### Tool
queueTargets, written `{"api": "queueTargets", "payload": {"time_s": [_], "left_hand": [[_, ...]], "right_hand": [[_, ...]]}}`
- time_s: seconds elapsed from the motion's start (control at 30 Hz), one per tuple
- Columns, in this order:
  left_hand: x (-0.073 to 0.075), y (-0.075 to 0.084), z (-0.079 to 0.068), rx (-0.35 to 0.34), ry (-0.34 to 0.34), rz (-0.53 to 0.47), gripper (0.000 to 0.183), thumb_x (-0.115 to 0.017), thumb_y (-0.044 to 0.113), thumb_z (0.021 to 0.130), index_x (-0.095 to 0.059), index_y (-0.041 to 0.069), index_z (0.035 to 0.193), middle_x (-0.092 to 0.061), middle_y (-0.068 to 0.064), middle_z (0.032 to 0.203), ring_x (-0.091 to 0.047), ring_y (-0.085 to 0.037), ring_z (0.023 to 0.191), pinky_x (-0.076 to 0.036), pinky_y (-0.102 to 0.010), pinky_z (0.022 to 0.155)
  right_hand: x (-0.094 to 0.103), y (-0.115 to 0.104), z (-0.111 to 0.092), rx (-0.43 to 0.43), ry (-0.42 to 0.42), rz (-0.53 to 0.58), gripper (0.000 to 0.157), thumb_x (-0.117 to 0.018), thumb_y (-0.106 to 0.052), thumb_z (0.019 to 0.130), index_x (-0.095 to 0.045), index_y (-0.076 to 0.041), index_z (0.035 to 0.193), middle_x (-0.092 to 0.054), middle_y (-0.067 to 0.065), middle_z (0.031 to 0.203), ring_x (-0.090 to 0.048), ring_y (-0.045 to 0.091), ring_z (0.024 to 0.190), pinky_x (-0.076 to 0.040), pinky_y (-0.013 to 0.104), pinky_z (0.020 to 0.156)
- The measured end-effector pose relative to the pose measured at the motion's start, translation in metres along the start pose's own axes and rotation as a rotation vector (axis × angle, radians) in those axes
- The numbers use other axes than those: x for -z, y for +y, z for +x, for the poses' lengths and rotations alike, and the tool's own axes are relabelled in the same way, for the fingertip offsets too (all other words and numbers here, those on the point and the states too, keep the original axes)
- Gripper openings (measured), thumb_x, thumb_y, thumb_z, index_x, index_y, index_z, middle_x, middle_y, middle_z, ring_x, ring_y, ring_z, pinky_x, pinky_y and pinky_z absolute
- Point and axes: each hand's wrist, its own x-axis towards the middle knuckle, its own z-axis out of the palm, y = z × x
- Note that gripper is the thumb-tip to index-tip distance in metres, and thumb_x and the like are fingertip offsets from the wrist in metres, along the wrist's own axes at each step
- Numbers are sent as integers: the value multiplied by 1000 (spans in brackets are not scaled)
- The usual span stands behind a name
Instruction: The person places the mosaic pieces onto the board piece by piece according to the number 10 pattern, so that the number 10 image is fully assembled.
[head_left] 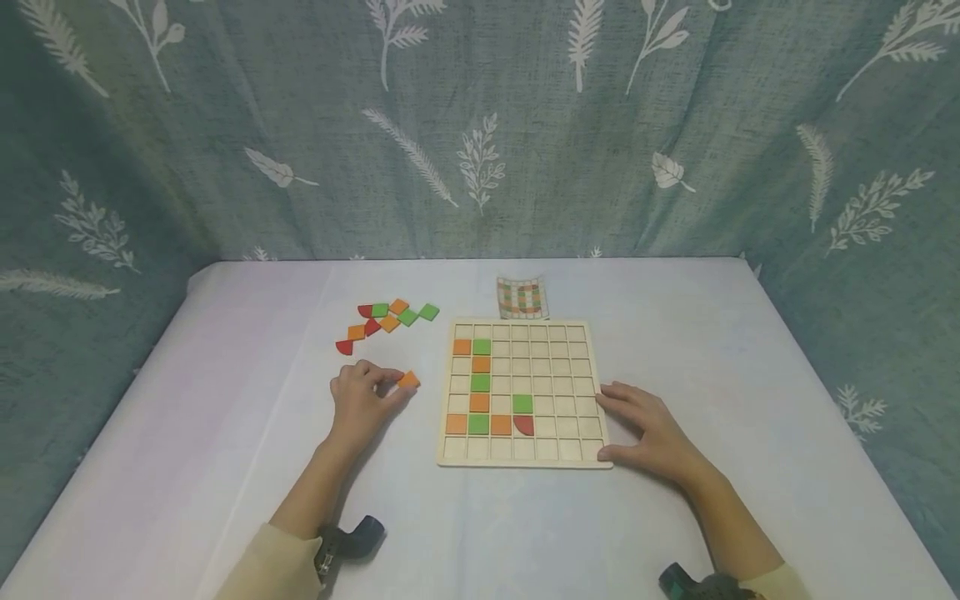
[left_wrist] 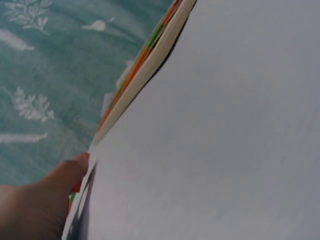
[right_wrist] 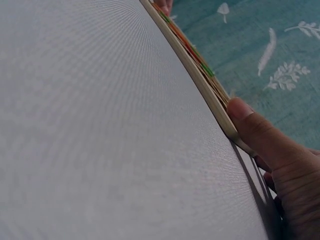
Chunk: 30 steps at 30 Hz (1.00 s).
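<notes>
In the head view my left hand (head_left: 362, 400) pinches an orange square tile (head_left: 408, 380) between thumb and fingertips, left of the wooden grid board (head_left: 525, 459). In the left wrist view the thumb (left_wrist: 70, 175) shows with a bit of orange at its tip. My right hand (head_left: 651, 433) touches the board's right edge, thumb at the lower right corner and fingers higher up. The right wrist view shows that thumb (right_wrist: 257, 127) against the rim. Several orange and green squares and a red quarter-circle tile (head_left: 523, 426) lie in the board's left and middle cells.
Loose red, orange and green tiles (head_left: 390, 323) lie in a cluster to the board's upper left. A small printed pattern card (head_left: 522, 298) lies behind the board. White cloth (head_left: 675, 308) covers the table, and a green leaf-patterned curtain (head_left: 480, 125) hangs at the back.
</notes>
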Motion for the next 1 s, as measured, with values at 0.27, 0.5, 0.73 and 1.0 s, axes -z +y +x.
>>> {"api": "queueTargets", "payload": {"time_s": [0.27,0.5,0.73,1.0], "left_hand": [[-11,22,-11,-88,-2,-122,25,-81,23,73,-74,10,92,-52,-3,84,-43,-20,89,-24,-41,80],[-22,47,-21,-312,20,-256,28,-86,20,65,-74,9,87,-51,-3,80,-39,-16,83,-24,-39,77],[-40,72,-30,-484,21,-283,29,-88,22,62,-74,10,85,-48,2,79,-37,-15,80,-24,-36,74],[-59,95,-36,-568,-19,-235,27,-86,28,63,-73,14,83,-51,3,78,-40,-14,78,-28,-34,74]], "right_hand": [[0,-1,-1,-9,0,-2,72,-86,-32,60,-62,-4,122,-57,13,128,-44,36,124,-31,54,98],[0,0,-1,4,0,4,72,-86,-32,60,-62,-4,123,-57,13,128,-44,37,124,-30,54,97],[0,0,-1,6,4,3,73,-86,-31,59,-61,-4,122,-57,12,129,-44,36,124,-30,52,98],[1,-1,-1,-16,-7,-7,73,-86,-32,60,-61,-4,123,-56,12,129,-43,36,124,-30,53,98]]}}
